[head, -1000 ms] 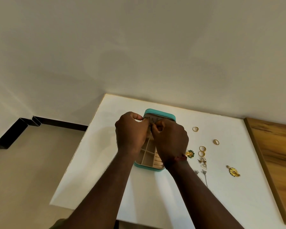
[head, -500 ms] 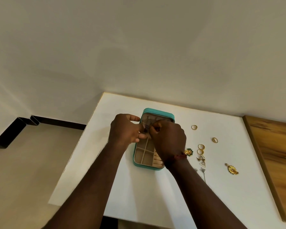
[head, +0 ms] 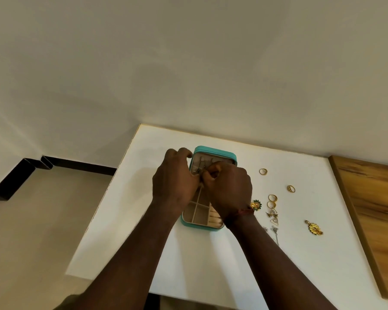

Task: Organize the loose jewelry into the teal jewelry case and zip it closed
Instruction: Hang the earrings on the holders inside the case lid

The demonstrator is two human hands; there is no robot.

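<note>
The teal jewelry case [head: 213, 151] lies open on the white table [head: 289, 265], with its lid at the far end and beige compartments at the near end. Thin silver pieces hang inside the lid. Both my hands hover over the middle of the case. My left hand [head: 175, 182] and my right hand [head: 230, 189] have curled fingers that meet at the lid's lower edge. They pinch a small silver piece that is mostly hidden. To the right lie loose gold rings [head: 263, 171], a flower stud [head: 256, 204], silver earrings [head: 273, 217] and a gold pendant [head: 314, 228].
A wooden panel [head: 376, 209] borders the table on the right. A plain wall rises behind the table's far edge. Left of the table the floor drops away, with a dark skirting strip [head: 76, 163]. Another silver earring [head: 276, 233] lies beside my right forearm.
My left hand drew a little apart from the right, then closed back against it. Both hands stayed over the case's lid area. The loose jewelry has not moved.
</note>
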